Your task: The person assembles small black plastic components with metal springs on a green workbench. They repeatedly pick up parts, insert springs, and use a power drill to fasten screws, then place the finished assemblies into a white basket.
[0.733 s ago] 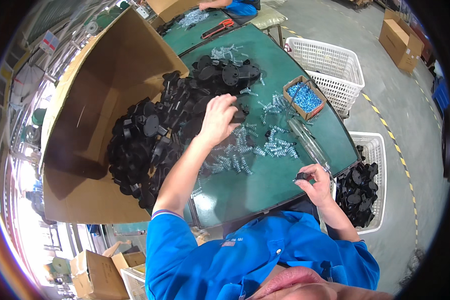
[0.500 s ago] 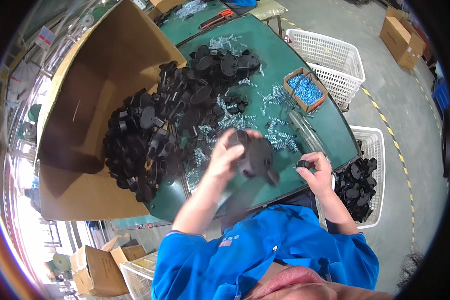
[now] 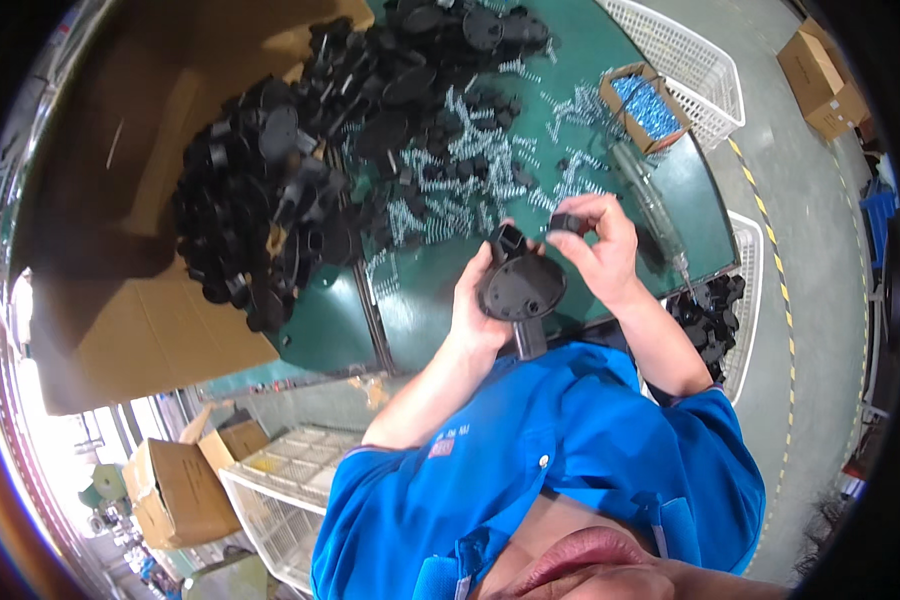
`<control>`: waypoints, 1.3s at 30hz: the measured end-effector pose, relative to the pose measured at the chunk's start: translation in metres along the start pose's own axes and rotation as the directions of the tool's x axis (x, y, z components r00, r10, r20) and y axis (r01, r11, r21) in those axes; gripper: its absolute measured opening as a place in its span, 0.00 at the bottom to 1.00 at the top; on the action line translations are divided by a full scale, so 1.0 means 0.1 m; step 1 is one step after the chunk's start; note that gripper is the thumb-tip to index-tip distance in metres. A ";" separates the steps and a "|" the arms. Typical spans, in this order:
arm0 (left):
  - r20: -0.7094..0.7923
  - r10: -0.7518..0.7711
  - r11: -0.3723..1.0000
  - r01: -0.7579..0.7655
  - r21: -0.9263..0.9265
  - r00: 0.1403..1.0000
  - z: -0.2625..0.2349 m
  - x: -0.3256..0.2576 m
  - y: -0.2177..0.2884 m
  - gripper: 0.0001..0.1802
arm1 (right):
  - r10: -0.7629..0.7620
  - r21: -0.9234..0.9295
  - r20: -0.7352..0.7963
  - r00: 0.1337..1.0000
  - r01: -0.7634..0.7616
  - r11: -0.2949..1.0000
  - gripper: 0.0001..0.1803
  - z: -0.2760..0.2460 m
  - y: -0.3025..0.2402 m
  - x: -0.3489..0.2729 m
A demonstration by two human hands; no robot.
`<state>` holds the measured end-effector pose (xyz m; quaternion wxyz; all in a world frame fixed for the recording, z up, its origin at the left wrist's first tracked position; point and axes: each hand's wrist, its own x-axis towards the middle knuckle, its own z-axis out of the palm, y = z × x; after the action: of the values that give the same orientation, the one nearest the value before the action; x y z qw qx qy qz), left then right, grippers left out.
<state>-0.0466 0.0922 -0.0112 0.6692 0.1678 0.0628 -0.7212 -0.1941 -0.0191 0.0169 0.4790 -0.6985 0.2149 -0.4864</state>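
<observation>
My left hand [image 3: 478, 312] is wrapped round a black plastic part [image 3: 520, 288] with a round, holed disc face and square tubular stubs. It is held low over the near side of the green table [image 3: 430, 325]. Close beside its upper stub, my right hand [image 3: 610, 250] pinches a small black plastic piece [image 3: 568, 222] between thumb and fingers. Whether the two pieces touch is hard to tell. Loose metal springs [image 3: 480, 150] and small black bits lie just beyond both hands.
A heap of black parts [image 3: 260, 190] spills from a large cardboard carton [image 3: 170, 325] on the left. At right are a small box of blue screws [image 3: 650, 110] and a clear tubular tool with a thin tip [image 3: 655, 210]. White crates [image 3: 752, 300] stand beyond the table edge.
My left hand has brought the black part nearer my body and turned its disc face up. My right hand has moved left and up to it with the small piece. The view has shifted downward.
</observation>
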 end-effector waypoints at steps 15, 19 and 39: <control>-0.079 -0.044 0.989 0.054 0.135 0.996 0.15 0.01 -0.10 0.24 | -0.025 -0.311 -0.005 1.000 0.023 0.950 0.19 0.14 -0.03 0.06; -0.039 -0.071 0.978 0.078 0.195 0.997 0.39 0.22 -0.08 0.26 | 0.125 -0.390 0.023 0.992 -0.107 0.915 0.17 -0.08 -0.23 0.30; 0.094 0.086 0.890 -0.119 0.441 0.992 0.40 0.40 -0.08 0.24 | 0.013 -0.669 0.208 0.978 0.133 0.731 0.12 -0.37 -0.61 0.34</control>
<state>-0.0630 0.0431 0.0120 0.6519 0.2937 -0.1370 -0.6855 -0.2220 -0.0343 0.0888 0.1937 -0.8765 0.3058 -0.3174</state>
